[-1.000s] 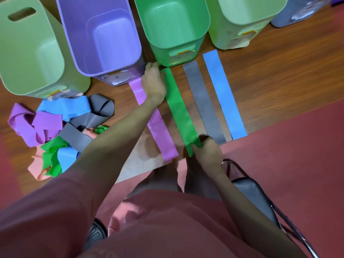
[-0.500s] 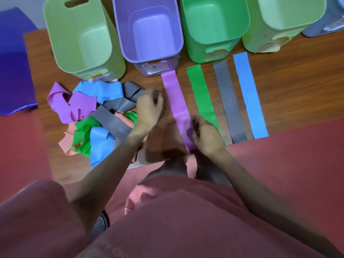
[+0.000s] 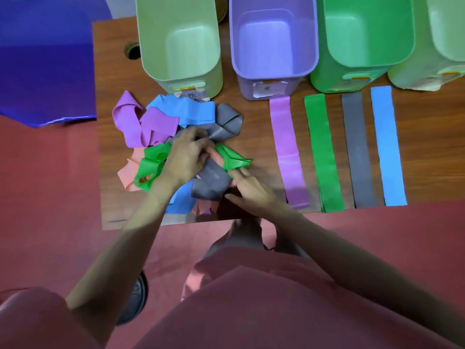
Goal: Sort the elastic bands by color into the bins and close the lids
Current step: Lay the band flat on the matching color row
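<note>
While hands [image 3: 214,170] grip it, green band [image 3: 232,161] crumples.

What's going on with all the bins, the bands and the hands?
Light green bin: open, empty.
Purple bin: open, empty.
Green bin: open, empty.
Four flat bands: laid straight, side by side.
Tangled pile: unsorted.
Left hand: in pile.
Right hand: pulling green band.

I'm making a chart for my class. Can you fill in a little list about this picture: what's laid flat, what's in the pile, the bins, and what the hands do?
flat bands: purple, green, grey, blue, side by side
pile: tangled purple, blue, grey, green, pink bands
bins: light green bin, purple bin, green bin, all open, nothing seen inside
left hand: in the pile
right hand: touching a crumpled green band
</note>
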